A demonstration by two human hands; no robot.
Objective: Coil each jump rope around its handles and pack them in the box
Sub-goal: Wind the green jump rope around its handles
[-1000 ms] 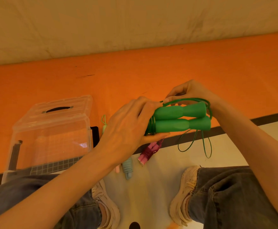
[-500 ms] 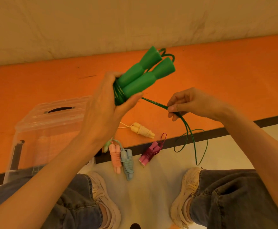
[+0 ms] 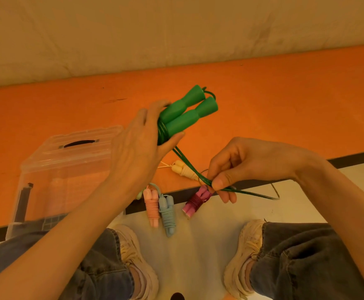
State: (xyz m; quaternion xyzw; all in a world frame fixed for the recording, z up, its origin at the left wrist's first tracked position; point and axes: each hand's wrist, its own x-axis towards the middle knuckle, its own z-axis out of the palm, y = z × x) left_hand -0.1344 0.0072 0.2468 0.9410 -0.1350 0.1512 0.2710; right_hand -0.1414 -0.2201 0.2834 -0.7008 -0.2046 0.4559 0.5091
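My left hand (image 3: pixel 137 146) gripped the two green handles (image 3: pixel 185 114) at their lower ends, fingers and thumb curled round them where a few turns of green cord (image 3: pixel 189 167) were already wound. The handles lay side by side and tilted up and to the right, above the orange mat (image 3: pixel 284 109). From the wound part a doubled strand of cord ran down and right to my right hand (image 3: pixel 248 163), which pinched it between thumb and forefinger, the other fingers curled under. Past that hand the cord trailed off to the right in a loose loop over the pale floor (image 3: pixel 202 245).

The clear box (image 3: pixel 68 165) stood to my left on the mat, partly behind my left forearm; I could not tell whether anything lay inside. On the floor between my shoes lay coiled ropes: a pink one (image 3: pixel 151 207) and a blue one (image 3: pixel 167 215) touching side by side, a magenta one (image 3: pixel 196 201) just beside my right hand, and a cream one (image 3: pixel 184 169) on the mat under the green strand.
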